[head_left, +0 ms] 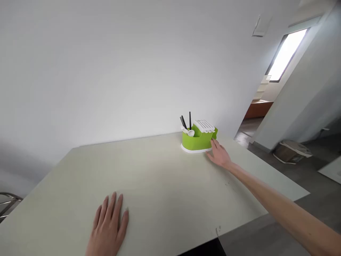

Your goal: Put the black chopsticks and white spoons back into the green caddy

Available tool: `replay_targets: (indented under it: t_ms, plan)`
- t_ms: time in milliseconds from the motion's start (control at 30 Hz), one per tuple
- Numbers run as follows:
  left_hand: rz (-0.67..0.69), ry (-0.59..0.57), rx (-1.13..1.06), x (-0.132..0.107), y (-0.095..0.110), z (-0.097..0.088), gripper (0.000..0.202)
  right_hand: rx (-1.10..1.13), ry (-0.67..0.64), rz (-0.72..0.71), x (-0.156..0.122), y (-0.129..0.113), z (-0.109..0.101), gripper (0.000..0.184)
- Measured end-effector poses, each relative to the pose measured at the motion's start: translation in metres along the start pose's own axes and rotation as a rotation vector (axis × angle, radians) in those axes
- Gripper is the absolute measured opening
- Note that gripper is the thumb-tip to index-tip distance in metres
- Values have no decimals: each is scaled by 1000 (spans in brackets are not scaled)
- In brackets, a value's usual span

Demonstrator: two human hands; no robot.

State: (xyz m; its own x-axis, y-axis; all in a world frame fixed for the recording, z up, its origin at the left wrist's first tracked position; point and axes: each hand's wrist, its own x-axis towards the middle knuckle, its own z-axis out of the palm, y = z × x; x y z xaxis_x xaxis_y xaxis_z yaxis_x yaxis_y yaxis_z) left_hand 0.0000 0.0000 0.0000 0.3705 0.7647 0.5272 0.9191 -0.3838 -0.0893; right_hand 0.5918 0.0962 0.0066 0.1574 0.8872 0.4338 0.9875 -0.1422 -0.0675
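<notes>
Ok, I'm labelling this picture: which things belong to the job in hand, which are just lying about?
Likely at work:
green holder, right hand at its end
black sticks and white utensils in it
table, left hand resting on it

Lying about:
boxy object on the floor
metal frame, left edge

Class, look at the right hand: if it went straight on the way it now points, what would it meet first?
The right hand would most likely meet the green utensil holder, near its right end as pictured; depth leaves unclear whether they touch now.
</notes>
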Motion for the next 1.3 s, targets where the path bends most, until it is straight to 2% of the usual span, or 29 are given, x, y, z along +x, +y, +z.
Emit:
replay_targets:
  t_ms: [267, 700, 833, 933, 1033, 1133, 1300]
  plan:
    - [-3, 1, -24, 1, 4, -2, 66, 4, 58, -17, -14, -19, 0, 81]
    - [-79, -78, -55, 4, 3, -7, 68, 135, 34, -15, -40, -68, -13, 81]
    - [-116, -124, -75, 5, 0, -6, 66, 172, 60, -46, -48, -84, -16, 79]
    - [-123, -203, -116, 14, -4, -10, 67, 202, 72, -50, -55, -95, -18, 78]
    - [-105, -338, -219, 44, -5, -25, 70, 237, 102, -62, -62, -106, -20, 76]
    - [-153, -434, -392, 94, 5, -48, 71, 275, 135, -86, -70, -118, -22, 76]
    - [-347, -387, -700, 195, 41, -79, 73, 345, 192, -102, -83, -138, -25, 80]
